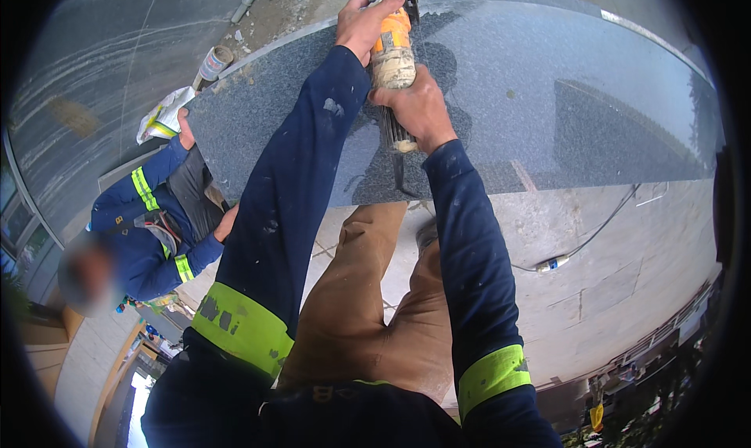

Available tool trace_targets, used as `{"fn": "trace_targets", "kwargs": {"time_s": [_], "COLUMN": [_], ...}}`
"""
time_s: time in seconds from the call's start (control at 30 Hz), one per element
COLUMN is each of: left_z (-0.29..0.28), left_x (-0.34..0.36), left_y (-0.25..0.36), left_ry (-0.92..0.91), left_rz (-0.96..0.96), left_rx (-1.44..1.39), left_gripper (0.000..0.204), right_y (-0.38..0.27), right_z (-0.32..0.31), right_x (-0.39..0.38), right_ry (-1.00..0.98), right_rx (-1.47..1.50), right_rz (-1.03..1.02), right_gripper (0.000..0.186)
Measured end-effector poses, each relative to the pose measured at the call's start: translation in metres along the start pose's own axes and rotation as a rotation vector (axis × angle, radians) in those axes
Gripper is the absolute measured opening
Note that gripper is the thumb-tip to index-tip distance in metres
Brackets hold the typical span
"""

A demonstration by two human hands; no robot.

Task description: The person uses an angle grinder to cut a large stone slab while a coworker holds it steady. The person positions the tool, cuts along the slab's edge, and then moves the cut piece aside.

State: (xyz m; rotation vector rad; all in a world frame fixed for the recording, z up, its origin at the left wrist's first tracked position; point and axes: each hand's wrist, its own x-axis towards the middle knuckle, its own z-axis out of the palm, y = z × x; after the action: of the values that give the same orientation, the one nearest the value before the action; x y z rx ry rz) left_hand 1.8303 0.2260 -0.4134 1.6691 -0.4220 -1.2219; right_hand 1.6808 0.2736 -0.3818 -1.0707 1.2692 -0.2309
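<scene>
One thin black cable point(612, 222) lies on the pale concrete ground point(579, 323) at near right. Beyond it stretches one long speckled grey stone slab point(501, 96), one navy-sleeved co-worker point(168, 205) at its left end. Above the slab, both hands clamp one dusty orange-and-beige handheld grinder point(394, 57): the right hand point(421, 110) round its near part, the left hand point(364, 27) its far part, beside one dark disc point(412, 3).
</scene>
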Motion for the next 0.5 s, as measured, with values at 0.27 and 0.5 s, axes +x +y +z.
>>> {"fn": "trace_targets", "kwargs": {"time_s": [0.27,0.5], "left_z": [0.002,0.000], "left_x": [0.013,0.019], "left_y": [0.002,0.003], "left_ry": [-0.011,-0.098], "left_rz": [-0.048,-0.045], "left_rx": [-0.005,-0.062], "left_gripper": [0.056,0.045], "right_y": [0.001,-0.008], "right_z": [-0.001,-0.002], "right_x": [0.015,0.015], "right_ry": [-0.033,-0.036], "right_rx": [0.071,0.070], "right_rz": [0.003,0.036], "right_gripper": [0.062,0.061]}}
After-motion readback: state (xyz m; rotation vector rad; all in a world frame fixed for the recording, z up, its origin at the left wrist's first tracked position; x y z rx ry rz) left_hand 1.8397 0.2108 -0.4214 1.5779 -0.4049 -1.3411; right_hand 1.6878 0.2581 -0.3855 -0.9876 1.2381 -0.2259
